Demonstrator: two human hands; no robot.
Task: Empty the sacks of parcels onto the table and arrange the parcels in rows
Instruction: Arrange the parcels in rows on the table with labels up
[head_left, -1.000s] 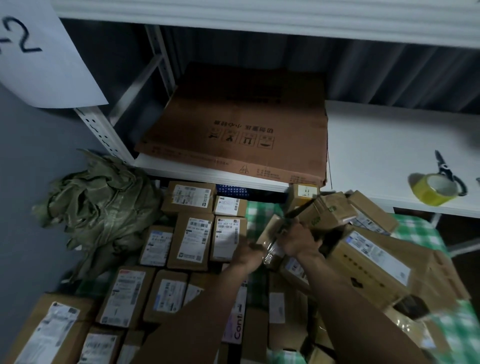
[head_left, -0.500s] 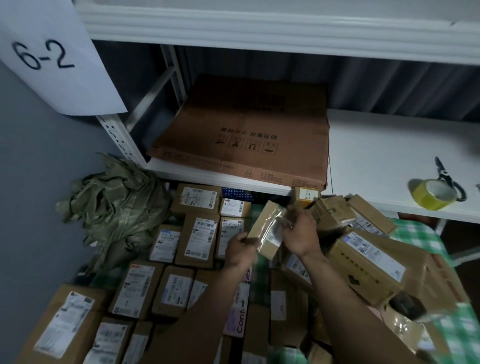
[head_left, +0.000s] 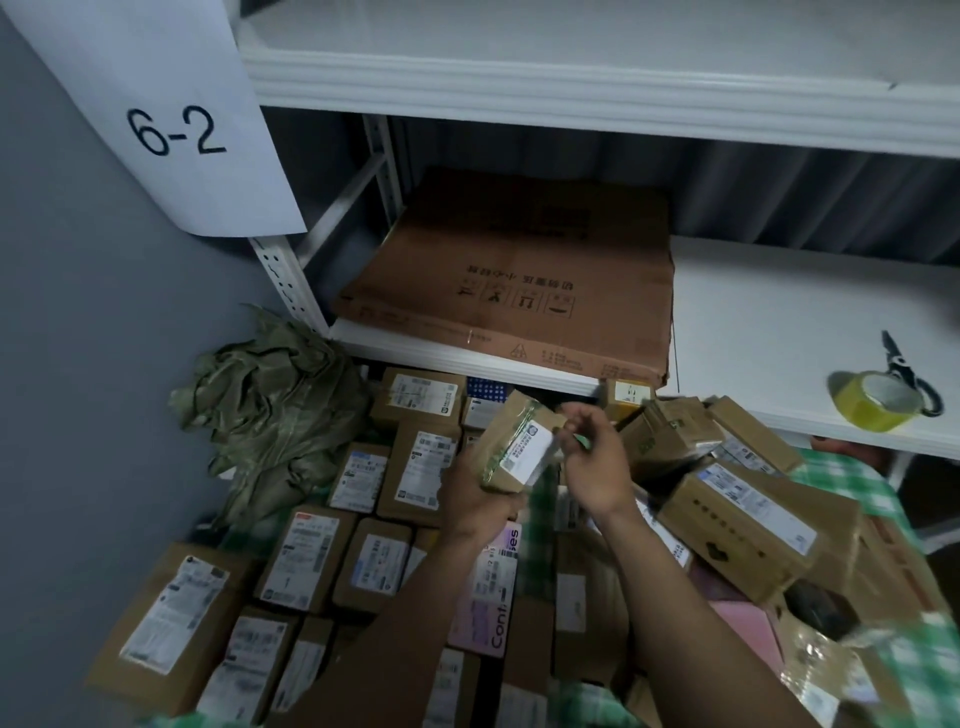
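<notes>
Your left hand (head_left: 475, 499) fingers clamp the small parcel (head_left: 519, 449), label up, right hand (head_left: 597, 467) fingers pinching its 3 o'clock end, probably to orient it for a row.

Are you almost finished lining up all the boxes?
Partly. A crumpled green sack lies emptied, and brown cardboard parcels on the left lie in rows. The left hand and right hand hold one small taped parcel. The jumbled pile of boxes on the right remains unsorted.
</notes>
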